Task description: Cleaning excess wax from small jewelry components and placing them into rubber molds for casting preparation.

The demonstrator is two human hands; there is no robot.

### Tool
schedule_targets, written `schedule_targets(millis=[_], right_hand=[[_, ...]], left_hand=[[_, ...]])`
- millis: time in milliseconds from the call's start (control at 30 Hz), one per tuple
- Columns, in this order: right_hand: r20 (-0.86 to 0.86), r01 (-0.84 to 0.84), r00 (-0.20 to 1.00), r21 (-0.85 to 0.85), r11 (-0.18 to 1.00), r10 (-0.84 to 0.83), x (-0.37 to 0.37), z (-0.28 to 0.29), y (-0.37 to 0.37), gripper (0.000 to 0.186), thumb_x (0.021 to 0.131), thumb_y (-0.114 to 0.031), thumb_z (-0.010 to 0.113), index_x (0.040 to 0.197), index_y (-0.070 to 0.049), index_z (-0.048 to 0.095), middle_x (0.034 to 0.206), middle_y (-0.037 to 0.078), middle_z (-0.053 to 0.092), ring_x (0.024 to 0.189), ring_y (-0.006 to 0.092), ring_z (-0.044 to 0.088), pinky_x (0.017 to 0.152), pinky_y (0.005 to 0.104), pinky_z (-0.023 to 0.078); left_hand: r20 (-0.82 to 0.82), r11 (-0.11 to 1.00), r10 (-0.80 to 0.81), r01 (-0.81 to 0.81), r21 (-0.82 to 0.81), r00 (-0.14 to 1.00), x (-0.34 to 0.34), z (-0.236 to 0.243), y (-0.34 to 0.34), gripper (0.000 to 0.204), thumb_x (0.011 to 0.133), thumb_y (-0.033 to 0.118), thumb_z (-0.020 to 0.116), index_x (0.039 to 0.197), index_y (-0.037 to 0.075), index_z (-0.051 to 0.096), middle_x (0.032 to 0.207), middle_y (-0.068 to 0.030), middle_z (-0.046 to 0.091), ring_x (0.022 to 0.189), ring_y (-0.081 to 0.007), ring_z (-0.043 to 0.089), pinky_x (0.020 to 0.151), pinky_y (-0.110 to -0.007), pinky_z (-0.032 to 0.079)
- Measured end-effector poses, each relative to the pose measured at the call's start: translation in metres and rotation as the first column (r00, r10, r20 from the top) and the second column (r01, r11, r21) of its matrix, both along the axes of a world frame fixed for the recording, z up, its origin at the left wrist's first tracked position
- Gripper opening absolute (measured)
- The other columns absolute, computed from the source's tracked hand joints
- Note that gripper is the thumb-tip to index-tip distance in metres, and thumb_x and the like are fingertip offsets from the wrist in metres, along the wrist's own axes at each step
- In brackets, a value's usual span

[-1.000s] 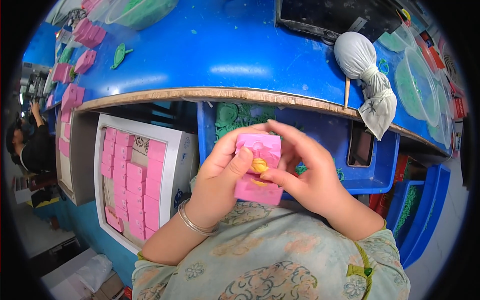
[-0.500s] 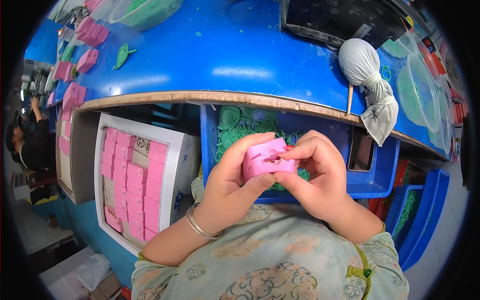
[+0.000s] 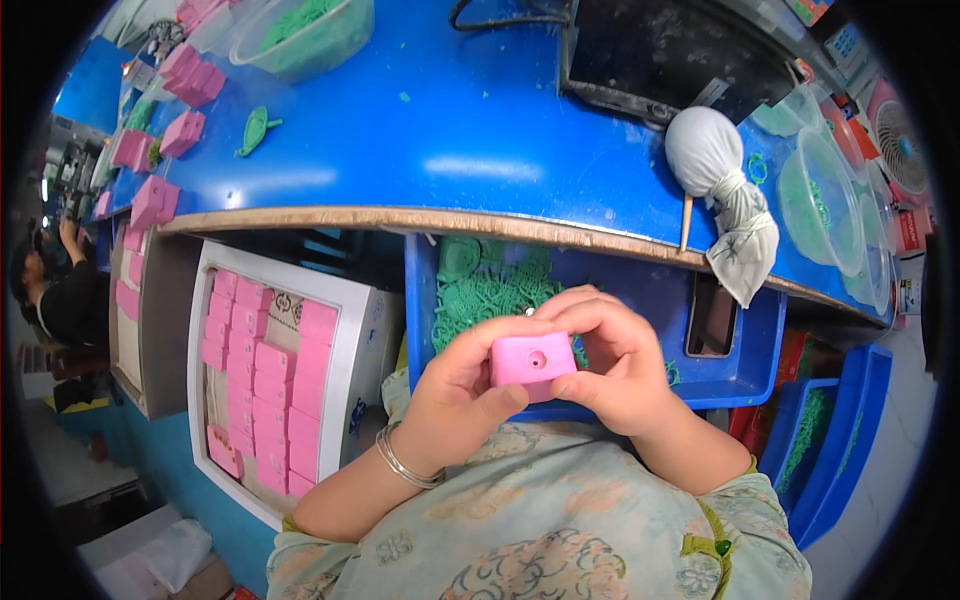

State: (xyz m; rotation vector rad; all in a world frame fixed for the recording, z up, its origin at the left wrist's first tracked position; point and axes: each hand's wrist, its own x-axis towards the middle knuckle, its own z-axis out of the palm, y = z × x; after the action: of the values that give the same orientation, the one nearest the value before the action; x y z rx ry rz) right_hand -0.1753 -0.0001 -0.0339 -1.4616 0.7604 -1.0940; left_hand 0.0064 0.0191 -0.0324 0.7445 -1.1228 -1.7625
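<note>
My left hand (image 3: 460, 395) and my right hand (image 3: 625, 380) both grip a small pink block (image 3: 540, 352), held together above a blue tray (image 3: 760, 350) in front of my body. A small round hole shows on the face turned up to me. My thumbs press on its near side and my fingers curl round the far side, where their tips are partly hidden. Green molded pieces (image 3: 480, 295) lie heaped in the tray, and a dark phone (image 3: 712, 315) rests at its right.
A white box of pink blocks (image 3: 275, 380) sits left. On the blue worktop (image 3: 420, 150) are tubs (image 3: 820, 200), a screen (image 3: 670, 55), more pink blocks (image 3: 185, 135) and a tied white cloth bundle (image 3: 705, 150). Blue bins (image 3: 840, 430) stand right. Another person (image 3: 60, 285) works far left.
The pink block was open with a yellow piece inside, then shut up between my fingers. Now it is turned so the holed face is up, and my fingers have shifted round it.
</note>
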Motion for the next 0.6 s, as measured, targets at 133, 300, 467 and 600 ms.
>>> schedule_targets(millis=[133, 300, 467, 600], right_hand=[[0.317, -0.059, 0.948, 0.229, 0.972, -0.018, 0.008, 0.006, 0.000, 0.047, 0.079, -0.008, 0.070, 0.119, -0.002, 0.048, 0.123, 0.011, 0.047, 0.110, 0.0181, 0.049, 0.093, 0.0327, 0.041], [0.380, -0.025, 0.924, 0.182, 0.983, -0.047, -0.022, 0.068, -0.026, 0.064, 0.086, -0.017, 0.062, 0.137, -0.002, 0.026, 0.125, 0.016, 0.044, 0.104, 0.0233, 0.054, 0.085, 0.0324, 0.047], [0.531, 0.035, 0.811, 0.374, 0.927, -0.245, -0.067, 0.138, -0.076, 0.062, 0.094, -0.049, 0.038, 0.125, 0.005, 0.040, 0.105, 0.018, 0.058, 0.080, 0.0239, 0.062, 0.065, 0.0332, 0.052], [0.551, -0.142, 0.811, 0.511, 0.847, -0.196, -0.097, 0.138, -0.107, 0.052, 0.095, -0.041, 0.039, 0.112, 0.005, 0.057, 0.071, 0.011, 0.065, 0.054, 0.0140, 0.057, 0.050, 0.0235, 0.045]], left_hand=[[0.267, 0.979, 0.029, 0.027, -0.204, 0.963, 0.006, 0.020, -0.018, 0.052, 0.079, 0.011, 0.069, 0.124, 0.000, 0.048, 0.118, -0.0127, 0.053, 0.108, -0.0203, 0.052, 0.089, -0.032, 0.044], [0.351, 0.395, 0.773, 0.031, -0.918, 0.529, 0.020, 0.069, -0.066, 0.063, 0.073, 0.011, 0.072, 0.129, 0.000, 0.045, 0.124, -0.0211, 0.049, 0.111, -0.0348, 0.049, 0.094, -0.038, 0.039], [0.715, 0.612, 0.699, 0.490, -0.621, 0.033, 0.020, 0.078, -0.085, 0.088, 0.059, 0.018, 0.080, 0.134, 0.003, 0.037, 0.138, -0.0147, 0.037, 0.109, -0.0367, 0.045, 0.095, -0.041, 0.039], [0.851, 0.694, 0.517, 0.535, -0.482, 0.097, 0.025, 0.096, -0.093, 0.094, 0.054, 0.015, 0.083, 0.134, 0.002, 0.035, 0.133, -0.0163, 0.038, 0.109, -0.0355, 0.046, 0.094, -0.042, 0.041]])
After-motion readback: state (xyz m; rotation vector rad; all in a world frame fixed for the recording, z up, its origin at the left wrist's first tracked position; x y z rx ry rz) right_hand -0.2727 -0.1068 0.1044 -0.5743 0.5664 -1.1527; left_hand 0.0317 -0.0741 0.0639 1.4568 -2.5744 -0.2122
